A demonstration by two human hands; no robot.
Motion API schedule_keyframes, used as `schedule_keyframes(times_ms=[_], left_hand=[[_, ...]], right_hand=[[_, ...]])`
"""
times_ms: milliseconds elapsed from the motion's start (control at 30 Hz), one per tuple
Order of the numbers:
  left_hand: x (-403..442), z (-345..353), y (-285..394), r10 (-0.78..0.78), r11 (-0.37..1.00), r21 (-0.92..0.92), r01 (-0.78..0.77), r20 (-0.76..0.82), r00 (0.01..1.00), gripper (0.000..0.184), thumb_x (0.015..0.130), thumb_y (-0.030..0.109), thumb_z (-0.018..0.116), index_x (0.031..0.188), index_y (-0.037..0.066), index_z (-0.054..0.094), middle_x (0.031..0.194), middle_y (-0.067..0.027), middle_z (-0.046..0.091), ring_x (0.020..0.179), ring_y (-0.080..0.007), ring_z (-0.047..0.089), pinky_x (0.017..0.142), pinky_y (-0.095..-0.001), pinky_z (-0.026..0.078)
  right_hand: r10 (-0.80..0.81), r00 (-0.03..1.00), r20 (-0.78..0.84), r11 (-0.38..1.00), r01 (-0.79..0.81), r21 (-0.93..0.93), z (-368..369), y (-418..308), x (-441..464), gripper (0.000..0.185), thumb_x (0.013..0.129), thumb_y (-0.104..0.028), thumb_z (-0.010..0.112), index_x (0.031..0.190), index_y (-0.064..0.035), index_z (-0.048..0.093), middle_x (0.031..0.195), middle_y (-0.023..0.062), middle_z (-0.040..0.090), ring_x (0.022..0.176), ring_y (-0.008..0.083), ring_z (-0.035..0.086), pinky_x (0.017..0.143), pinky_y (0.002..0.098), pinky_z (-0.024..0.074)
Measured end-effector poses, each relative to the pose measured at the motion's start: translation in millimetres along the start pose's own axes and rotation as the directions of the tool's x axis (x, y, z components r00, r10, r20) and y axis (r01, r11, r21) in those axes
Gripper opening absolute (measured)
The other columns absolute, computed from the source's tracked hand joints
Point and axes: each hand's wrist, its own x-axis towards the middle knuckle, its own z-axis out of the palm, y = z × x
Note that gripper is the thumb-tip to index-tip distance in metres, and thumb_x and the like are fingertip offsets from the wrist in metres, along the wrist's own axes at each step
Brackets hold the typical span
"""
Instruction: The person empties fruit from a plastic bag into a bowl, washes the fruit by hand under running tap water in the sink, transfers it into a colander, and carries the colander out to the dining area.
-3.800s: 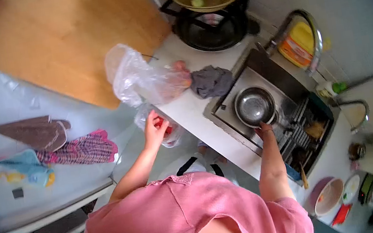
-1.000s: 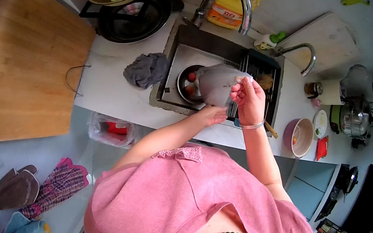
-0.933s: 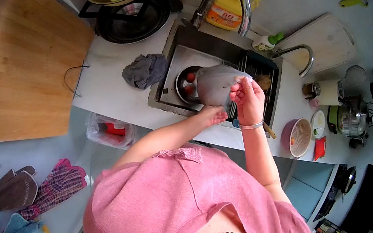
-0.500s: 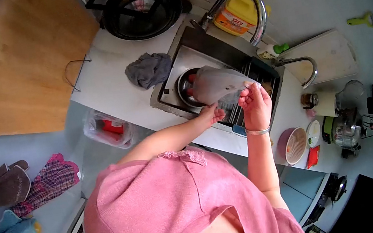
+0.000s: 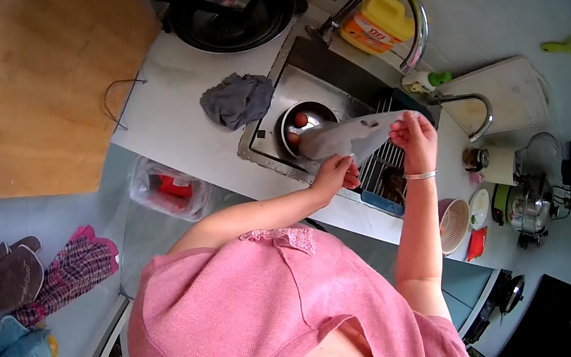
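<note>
A thin translucent plastic bag [image 5: 361, 135] stretches over the sink [image 5: 332, 92]. My right hand [image 5: 414, 134] pinches its upper end at the right. At the bag's lower edge, my left hand [image 5: 336, 175] has its fingers closed on the plastic. Under the bag's left end is a round metal bowl [image 5: 323, 109] in the sink basin, with reddish round items [image 5: 301, 119] showing in it. The bag hides part of the bowl.
A grey cloth [image 5: 237, 101] lies on the counter left of the sink. Behind the basin are a curved faucet [image 5: 418, 15] and a yellow bottle [image 5: 380, 20]. A lined bin [image 5: 168, 189] hangs below the counter edge; a basket [image 5: 455, 225] stands at right.
The bag came over the bowl after the earliest frame. In the last second my right hand has drawn its end up and right, the bag has stretched, and my left fingers have closed on it.
</note>
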Motion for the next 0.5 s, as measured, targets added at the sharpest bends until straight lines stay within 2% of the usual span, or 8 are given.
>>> schedule_keyframes(times_ms=[100, 167, 233, 267, 300, 367, 433, 500], left_hand=[[-9, 21, 16, 0.042, 0.997, 0.061, -0.046, 0.067, 0.997, 0.019, 0.091, 0.02, 0.042, 0.086, 0.004, 0.051, 0.076, -0.0063, 0.056, 0.06, -0.0144, 0.058, 0.054, -0.026, 0.049], [-12, 31, 20, 0.135, 0.957, 0.221, -0.19, 0.239, 0.961, 0.019, 0.091, 0.02, 0.043, 0.086, 0.004, 0.052, 0.073, -0.0046, 0.055, 0.062, -0.0123, 0.057, 0.056, -0.0243, 0.048], [-22, 43, 30, 0.146, 0.948, 0.239, -0.211, 0.264, 0.953, 0.022, 0.089, 0.02, 0.046, 0.081, 0.001, 0.054, 0.068, -0.0042, 0.055, 0.06, -0.0118, 0.054, 0.056, -0.0252, 0.046], [-24, 45, 32, 0.286, 0.835, 0.367, -0.41, 0.348, 0.893, 0.023, 0.087, 0.02, 0.047, 0.079, 0.0, 0.056, 0.066, -0.0053, 0.055, 0.058, -0.0128, 0.053, 0.057, -0.0264, 0.044], [-29, 49, 39, 0.395, 0.666, 0.461, -0.587, 0.449, 0.801, 0.024, 0.086, 0.019, 0.049, 0.077, -0.001, 0.057, 0.065, -0.0065, 0.056, 0.056, -0.0137, 0.051, 0.057, -0.0276, 0.043], [-36, 52, 48, 0.301, 0.635, 0.547, -0.545, 0.474, 0.827, 0.023, 0.084, 0.019, 0.051, 0.076, -0.002, 0.058, 0.066, -0.0098, 0.056, 0.057, -0.0153, 0.049, 0.058, -0.029, 0.041], [-38, 54, 47, 0.193, 0.531, 0.656, -0.537, 0.523, 0.83, 0.022, 0.084, 0.02, 0.05, 0.079, 0.0, 0.059, 0.068, -0.0109, 0.057, 0.063, -0.0143, 0.052, 0.062, -0.0276, 0.042], [-32, 54, 29, 0.265, 0.571, 0.574, -0.587, 0.548, 0.793, 0.023, 0.083, 0.021, 0.05, 0.077, 0.0, 0.06, 0.067, -0.0112, 0.058, 0.062, -0.0185, 0.054, 0.061, -0.03, 0.043]], right_hand=[[-0.091, 0.993, -0.079, 0.996, 0.091, -0.002, -5, -20, -6, 0.015, 0.086, -0.019, 0.052, 0.082, -0.004, 0.056, 0.067, 0.0051, 0.059, 0.058, 0.0117, 0.057, 0.053, 0.0222, 0.0478], [-0.168, 0.978, -0.127, 0.985, 0.163, -0.048, -9, -38, -18, 0.014, 0.085, -0.017, 0.052, 0.083, -0.003, 0.056, 0.066, 0.0045, 0.057, 0.055, 0.011, 0.054, 0.052, 0.0213, 0.0457], [-0.254, 0.957, -0.144, 0.967, 0.246, -0.067, -19, -50, -33, 0.014, 0.084, -0.016, 0.052, 0.082, -0.0019, 0.055, 0.064, 0.0029, 0.054, 0.053, 0.0105, 0.052, 0.049, 0.0213, 0.0423], [-0.279, 0.943, -0.179, 0.96, 0.27, -0.071, -26, -54, -41, 0.014, 0.083, -0.016, 0.054, 0.081, -0.0015, 0.055, 0.062, 0.0016, 0.052, 0.054, 0.0102, 0.051, 0.048, 0.0208, 0.0392], [-0.3, 0.939, -0.167, 0.954, 0.293, -0.065, -33, -58, -53, 0.015, 0.083, -0.015, 0.053, 0.083, 0.0001, 0.054, 0.071, 0.0033, 0.053, 0.065, 0.0097, 0.053, 0.057, 0.0216, 0.0404], [-0.418, 0.896, -0.148, 0.903, 0.393, -0.173, -47, -57, -72, 0.019, 0.08, -0.013, 0.05, 0.09, 0.0028, 0.054, 0.088, 0.0081, 0.053, 0.082, 0.0121, 0.052, 0.073, 0.0251, 0.04], [-0.489, 0.853, -0.18, 0.87, 0.466, -0.159, -51, -53, -95, 0.032, 0.081, -0.019, 0.047, 0.1, 0.0066, 0.052, 0.107, 0.0135, 0.049, 0.1, 0.0216, 0.049, 0.09, 0.0306, 0.0352], [-0.502, 0.858, -0.11, 0.865, 0.497, -0.068, -52, -49, -114, 0.041, 0.078, -0.027, 0.047, 0.1, 0.007, 0.053, 0.111, 0.0181, 0.048, 0.11, 0.0294, 0.045, 0.099, 0.0385, 0.0283]])
